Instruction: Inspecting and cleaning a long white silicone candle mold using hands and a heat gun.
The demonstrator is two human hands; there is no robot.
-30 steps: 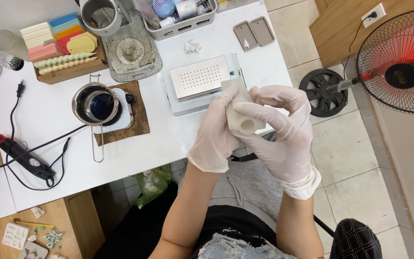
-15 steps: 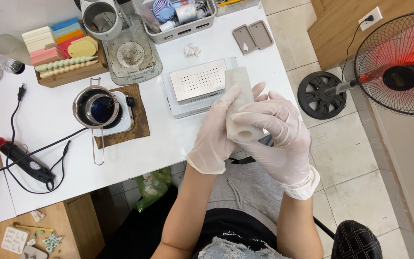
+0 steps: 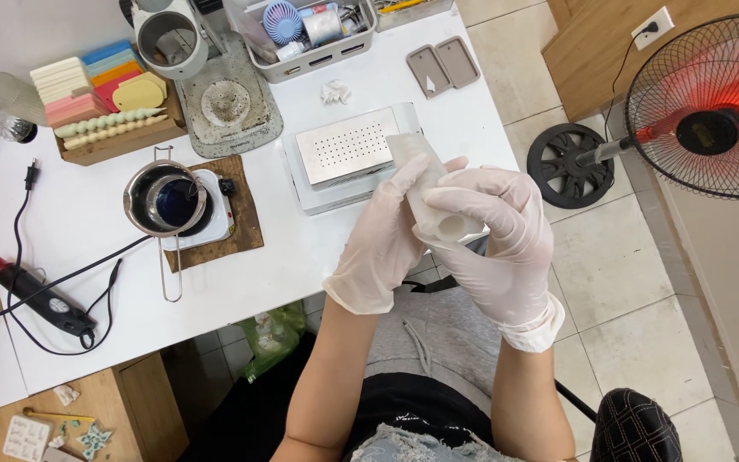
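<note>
Nearest the camera, both gloved hands meet over the front edge of the white worktop, just above the lap. The right hand has its fingers curled over the top of a pale, translucent mould, clamped on it, with the round opening at the mould's lower end showing under the knuckles. The left hand backs it from the other side, its fingers laid flat and together along the mould's length, touching it rather than wrapped round. The mould stands tilted, its upper end leaning away toward the perforated metal box just behind it.

Since a second ago the hands have shifted a little (the mould's upper end now sticks out further above the fingers), while the grip on it looks the same and the things on the worktop have not moved.

Further back on the left, a small pot of dark liquid sits on a little white hotplate on a brown mat. Beyond it lie a wooden tray of coloured blocks and a grey basket of oddments; two grey oblong pieces rest near the far right corner. A standing fan is on the tiled floor at the right.
</note>
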